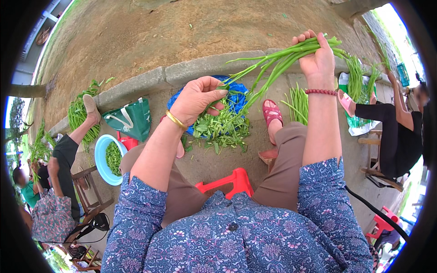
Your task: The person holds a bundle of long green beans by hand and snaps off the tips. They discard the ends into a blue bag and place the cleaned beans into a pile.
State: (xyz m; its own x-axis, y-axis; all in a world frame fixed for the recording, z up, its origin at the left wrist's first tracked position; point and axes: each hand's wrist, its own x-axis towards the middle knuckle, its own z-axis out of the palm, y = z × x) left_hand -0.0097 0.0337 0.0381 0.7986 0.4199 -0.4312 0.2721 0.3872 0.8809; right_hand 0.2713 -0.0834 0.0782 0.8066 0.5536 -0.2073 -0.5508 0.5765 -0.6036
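My right hand (pixel 317 54) is closed round a bundle of long green leafy-vegetable stems (pixel 286 56), whose thinner ends slope down to the left. My left hand (pixel 205 97), with a gold bangle at its wrist, pinches green leaves at the tips of these stems between thumb and fingers. Below it, a heap of picked leaves and short pieces (pixel 222 133) lies partly on a blue plastic bag (pixel 175 99) on the pavement. Further right, beyond my red sandal, loose stems (pixel 298 104) lie on the ground, partly hidden by my right forearm.
At left stand a light blue basin (pixel 99 160) of cut greens, a green bag (pixel 138 117) and a greens pile (pixel 82 117). A stone kerb (pixel 191 70) runs ahead. A red plastic stool (pixel 218 184) shows between my knees. People sit at left (pixel 54 211) and right (pixel 403 136).
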